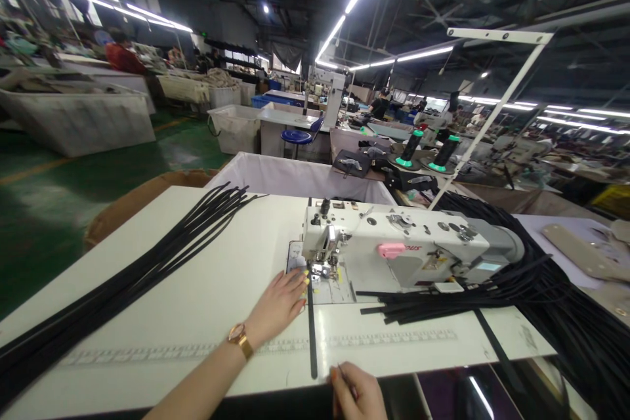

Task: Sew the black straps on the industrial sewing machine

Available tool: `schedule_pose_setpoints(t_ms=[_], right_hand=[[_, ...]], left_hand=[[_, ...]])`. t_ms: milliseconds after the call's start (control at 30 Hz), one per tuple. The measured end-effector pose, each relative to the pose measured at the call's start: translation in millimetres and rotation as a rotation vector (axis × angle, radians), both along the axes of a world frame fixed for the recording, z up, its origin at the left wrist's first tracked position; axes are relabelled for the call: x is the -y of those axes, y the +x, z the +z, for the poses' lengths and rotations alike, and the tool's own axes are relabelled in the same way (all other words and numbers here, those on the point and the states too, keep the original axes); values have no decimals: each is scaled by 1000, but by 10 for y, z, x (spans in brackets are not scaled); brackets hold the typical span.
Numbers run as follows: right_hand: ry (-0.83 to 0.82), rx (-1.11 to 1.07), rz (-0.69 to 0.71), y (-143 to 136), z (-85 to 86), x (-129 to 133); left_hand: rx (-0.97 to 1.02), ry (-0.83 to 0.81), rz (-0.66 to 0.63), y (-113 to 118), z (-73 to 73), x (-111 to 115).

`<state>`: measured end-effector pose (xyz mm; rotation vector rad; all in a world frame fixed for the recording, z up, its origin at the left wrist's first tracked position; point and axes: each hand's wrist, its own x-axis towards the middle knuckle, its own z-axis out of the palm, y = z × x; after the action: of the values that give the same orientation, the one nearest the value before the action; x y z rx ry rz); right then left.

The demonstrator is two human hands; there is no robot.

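Observation:
A white sewing machine [394, 246] stands on the white table. One black strip [312, 335] runs from under its presser foot toward the table's front edge. My left hand [278, 302] lies flat beside the needle area, fingers stretched out, fingertips at the strip's upper end. Near the front edge, just right of the strip's lower end, my right hand [357, 392] is closed in a pinch; a thin dark item shows at its fingers, too small to name. Black strips [147, 275] lie in a bundle on the left, and more strips [433, 302] lie at the right.
A printed ruler [177, 351] crosses the table front. Behind the table is a cloth-lined bin [275, 177]. Two black thread cones [411, 147] and a white thread stand [492, 111] rise behind the machine. A blue stool [296, 136], bins and people are farther back.

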<state>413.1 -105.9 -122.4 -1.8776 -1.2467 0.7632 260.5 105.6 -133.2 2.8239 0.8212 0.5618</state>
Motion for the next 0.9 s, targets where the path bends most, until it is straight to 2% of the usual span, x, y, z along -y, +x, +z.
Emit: schedule_pose_setpoints(t_ms=[67, 133, 233, 333, 900], right_hand=[[86, 168, 54, 157, 138, -142], [137, 294, 35, 282, 176, -291], [158, 419, 8, 368, 76, -456], [175, 504, 32, 368, -47, -508], [208, 516, 54, 372, -77, -480]], left_hand=[[-6, -4, 1, 3, -8, -1], [-14, -9, 0, 2, -15, -4], [-11, -14, -3, -2, -24, -11], [17, -13, -6, -6, -35, -19], [-13, 5, -6, 14, -55, -61]])
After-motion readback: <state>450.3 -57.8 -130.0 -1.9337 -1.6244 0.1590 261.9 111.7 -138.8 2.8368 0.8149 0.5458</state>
